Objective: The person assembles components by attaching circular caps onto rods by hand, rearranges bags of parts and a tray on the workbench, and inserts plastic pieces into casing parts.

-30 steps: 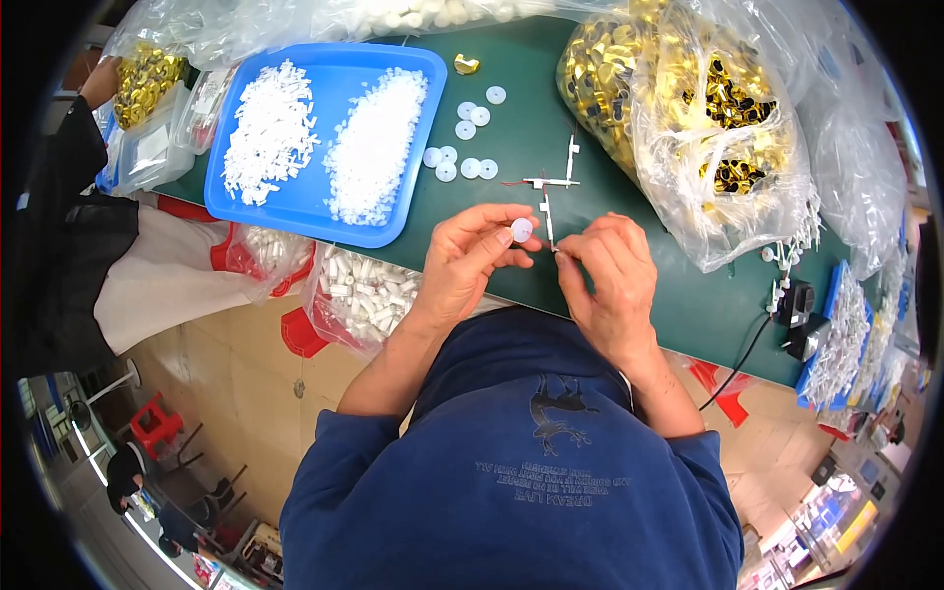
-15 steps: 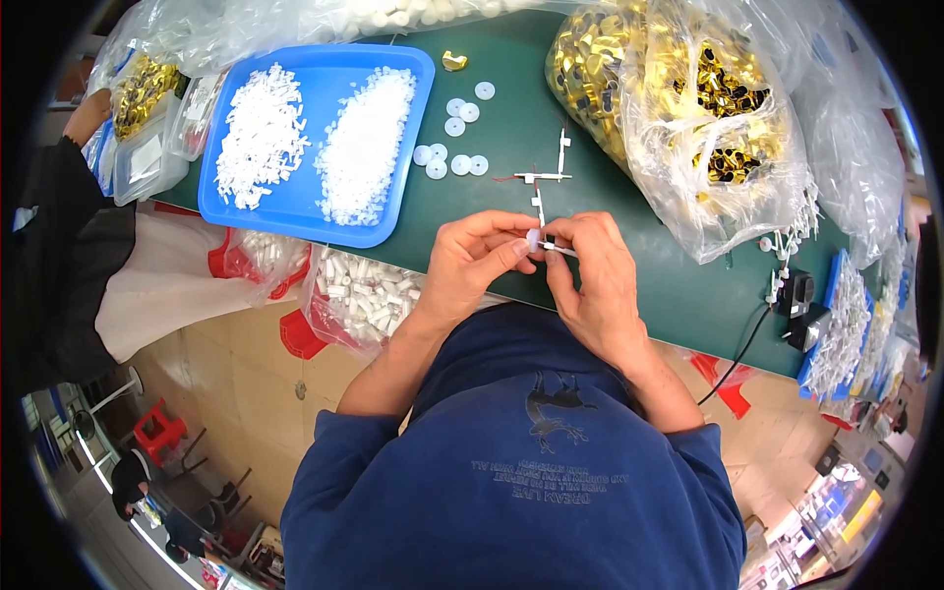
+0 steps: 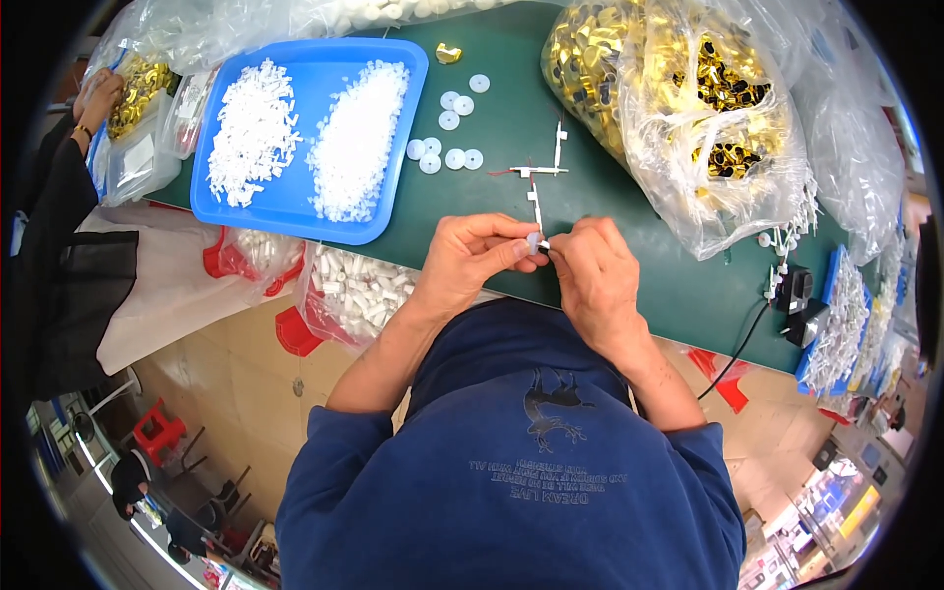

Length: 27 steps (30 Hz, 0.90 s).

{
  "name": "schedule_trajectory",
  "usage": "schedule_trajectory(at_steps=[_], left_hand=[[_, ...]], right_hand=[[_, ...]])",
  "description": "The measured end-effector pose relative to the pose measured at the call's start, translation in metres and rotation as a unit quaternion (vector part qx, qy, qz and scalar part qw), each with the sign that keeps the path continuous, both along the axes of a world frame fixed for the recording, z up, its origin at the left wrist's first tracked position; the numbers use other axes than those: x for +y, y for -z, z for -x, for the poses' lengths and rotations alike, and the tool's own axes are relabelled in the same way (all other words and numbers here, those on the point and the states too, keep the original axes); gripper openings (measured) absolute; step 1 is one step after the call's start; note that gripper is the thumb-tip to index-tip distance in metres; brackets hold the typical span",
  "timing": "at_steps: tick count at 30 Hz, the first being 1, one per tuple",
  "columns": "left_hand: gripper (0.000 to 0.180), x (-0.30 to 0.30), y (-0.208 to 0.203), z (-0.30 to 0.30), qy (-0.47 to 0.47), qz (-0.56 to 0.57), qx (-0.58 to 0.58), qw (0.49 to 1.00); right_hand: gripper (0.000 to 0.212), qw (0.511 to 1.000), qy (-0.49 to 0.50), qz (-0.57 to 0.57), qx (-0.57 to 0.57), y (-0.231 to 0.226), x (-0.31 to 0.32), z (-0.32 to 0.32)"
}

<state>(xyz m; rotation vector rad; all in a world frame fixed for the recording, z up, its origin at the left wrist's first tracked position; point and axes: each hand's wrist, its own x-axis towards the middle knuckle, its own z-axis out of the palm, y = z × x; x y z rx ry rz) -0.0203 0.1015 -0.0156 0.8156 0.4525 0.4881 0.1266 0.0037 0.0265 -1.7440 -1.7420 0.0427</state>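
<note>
My left hand [image 3: 470, 264] pinches a small translucent round disc [image 3: 533, 239] between thumb and fingertips near the table's front edge. Close against it, my right hand [image 3: 598, 280] is closed on a small part with a dark end [image 3: 544, 248], mostly hidden by the fingers. The two hands almost touch. Just beyond them lies a thin white stick-shaped piece [image 3: 536, 202]. Farther off, another white stick piece [image 3: 539, 171] with a red wire lies crosswise, and a third [image 3: 560, 147] points away. Several loose translucent discs [image 3: 430, 163] lie flat to the left.
A blue tray [image 3: 303, 147] holds two heaps of small white parts. At the right a clear bag of gold pieces [image 3: 600, 88] stands on the green table [image 3: 492, 211]. One gold piece [image 3: 448, 53] lies at the back. Another person's hands [image 3: 98, 98] reach into gold parts at far left.
My right fingers have curled in closer to the disc, and the white stick that stuck out of them is now hidden. A dark end shows instead. The other person's hands have shifted.
</note>
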Motion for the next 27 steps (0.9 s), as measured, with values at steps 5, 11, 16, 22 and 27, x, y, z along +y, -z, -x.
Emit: schedule_trajectory(at_steps=[5,11,16,22,27], left_hand=[[0.018,0.001,0.005,0.0,0.009,-0.014,0.009,1.0],[0.024,0.001,-0.01,-0.002,0.043,-0.042,0.067,0.996],[0.033,0.035,-0.021,-0.003,-0.192,-0.447,0.264,0.833],[0.027,0.051,-0.007,-0.001,-0.174,-0.642,0.37,0.649],[0.02,0.038,-0.017,-0.003,-0.217,-0.517,0.327,0.761]], right_hand=[[0.023,1.0,0.003,-0.022,0.011,0.008,0.001,0.006],[0.017,0.998,0.036,0.019,0.047,0.002,-0.022,-0.008],[0.015,0.968,0.237,0.078,-0.04,-0.019,-0.089,-0.088],[0.015,0.891,0.348,-0.031,-0.291,-0.049,-0.085,-0.108],[0.022,0.994,0.095,0.034,-0.049,-0.024,-0.035,-0.04]])
